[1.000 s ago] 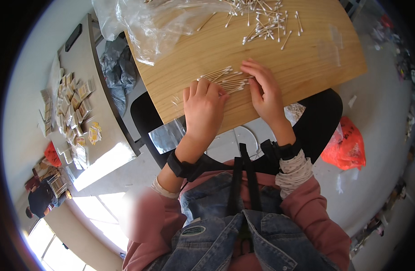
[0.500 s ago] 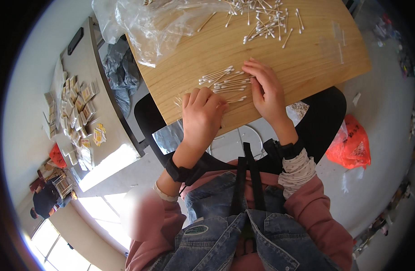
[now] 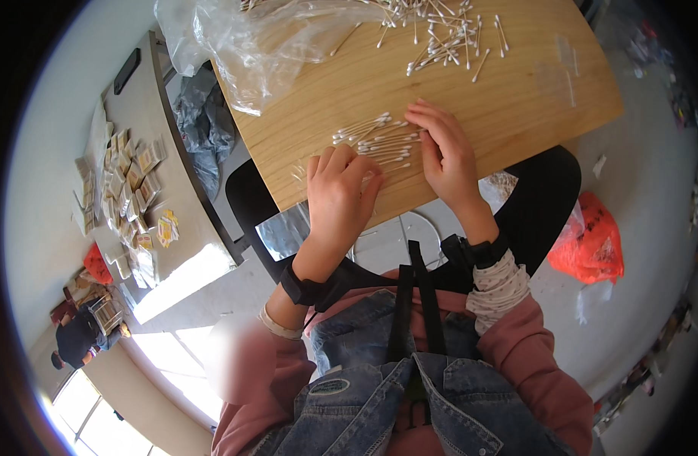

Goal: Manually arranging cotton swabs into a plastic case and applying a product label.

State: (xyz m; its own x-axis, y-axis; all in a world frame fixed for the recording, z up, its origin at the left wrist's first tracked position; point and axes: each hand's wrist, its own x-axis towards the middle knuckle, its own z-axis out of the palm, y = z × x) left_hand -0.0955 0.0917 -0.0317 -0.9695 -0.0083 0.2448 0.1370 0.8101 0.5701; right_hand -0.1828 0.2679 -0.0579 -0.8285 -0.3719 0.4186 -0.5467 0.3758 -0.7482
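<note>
A loose row of white-tipped cotton swabs lies on the wooden table, between my two hands. My left hand is at the near left side of the row, fingers bent, thumb apart from the index finger; its fingertips are partly hidden. On the other side, my right hand rests at the right ends of the swabs. Its fingers are bent but apart, the thumb separate, and I see nothing gripped. Farther off lies a scattered heap of cotton swabs.
A clear plastic bag covers the table's far left corner. Clear plastic pieces lie at the right. A side table on the left bears many small packs and a phone. An orange-red bag stands on the floor.
My left thumb has come slightly away from the index finger. The nearest swabs between my hands have shifted a little to the left. My right hand has barely moved.
</note>
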